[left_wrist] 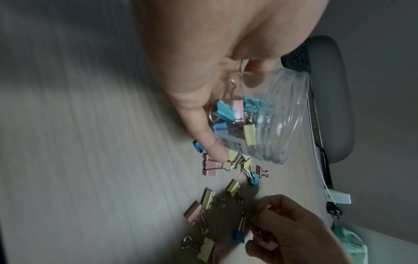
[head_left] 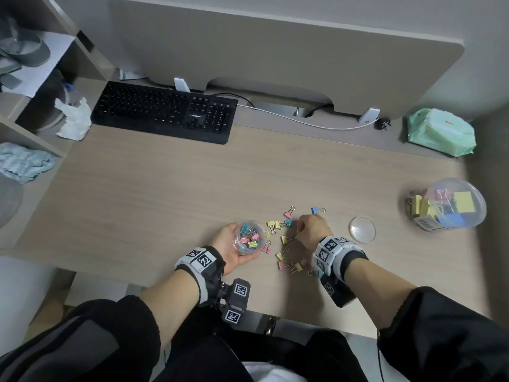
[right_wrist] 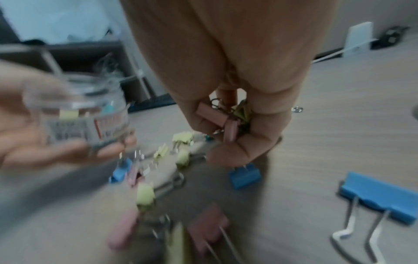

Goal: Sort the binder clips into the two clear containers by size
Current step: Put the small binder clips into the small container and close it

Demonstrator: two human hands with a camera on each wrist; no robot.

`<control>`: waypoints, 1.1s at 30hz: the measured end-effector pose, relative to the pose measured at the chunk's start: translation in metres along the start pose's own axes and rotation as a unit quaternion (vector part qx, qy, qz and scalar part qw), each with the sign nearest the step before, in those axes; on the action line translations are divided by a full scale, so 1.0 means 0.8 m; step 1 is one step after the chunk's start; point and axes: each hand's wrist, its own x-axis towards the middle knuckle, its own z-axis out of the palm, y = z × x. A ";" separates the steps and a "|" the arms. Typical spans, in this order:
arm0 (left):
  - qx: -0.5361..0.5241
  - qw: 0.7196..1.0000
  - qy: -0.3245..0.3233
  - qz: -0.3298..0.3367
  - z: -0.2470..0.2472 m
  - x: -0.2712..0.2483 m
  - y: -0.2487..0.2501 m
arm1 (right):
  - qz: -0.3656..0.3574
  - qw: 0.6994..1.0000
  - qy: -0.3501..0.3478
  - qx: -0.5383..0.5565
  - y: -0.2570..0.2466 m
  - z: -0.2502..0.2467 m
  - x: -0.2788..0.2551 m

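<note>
My left hand [head_left: 234, 250] grips a small clear container [head_left: 249, 237] tilted toward the right, part full of small pastel clips [left_wrist: 235, 114]. My right hand [head_left: 311, 230] is curled round a bunch of small binder clips [right_wrist: 228, 117], pink and yellow, just right of the container. Several loose small clips [head_left: 286, 238] lie scattered on the desk between and below both hands. A blue clip [head_left: 316, 210] lies just beyond my right hand. A large clear container [head_left: 447, 206] with big clips stands at the far right.
A round clear lid [head_left: 362, 228] lies right of my right hand. A black keyboard [head_left: 165, 111] sits at the back, a green wipes pack [head_left: 440, 132] at the back right, crumpled tissue [head_left: 74, 119] at the back left. The desk's front edge is near my wrists.
</note>
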 end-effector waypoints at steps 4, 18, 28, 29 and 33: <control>0.009 1.000 -0.005 0.001 0.011 0.001 0.002 | 0.024 0.971 -0.027 0.237 -0.010 -0.027 -0.010; -0.017 0.998 -0.058 0.033 0.050 -0.007 0.008 | -0.186 0.976 0.024 0.110 -0.094 -0.066 -0.079; -0.046 0.995 -0.083 0.025 0.055 -0.009 0.006 | -0.211 0.960 0.020 0.181 -0.094 -0.079 -0.087; -0.049 0.995 -0.082 0.027 0.053 -0.008 0.007 | -0.207 0.955 0.015 0.210 -0.092 -0.080 -0.085; -0.040 0.997 -0.060 0.032 0.047 -0.009 0.012 | -0.146 0.943 0.026 0.296 -0.080 -0.093 -0.065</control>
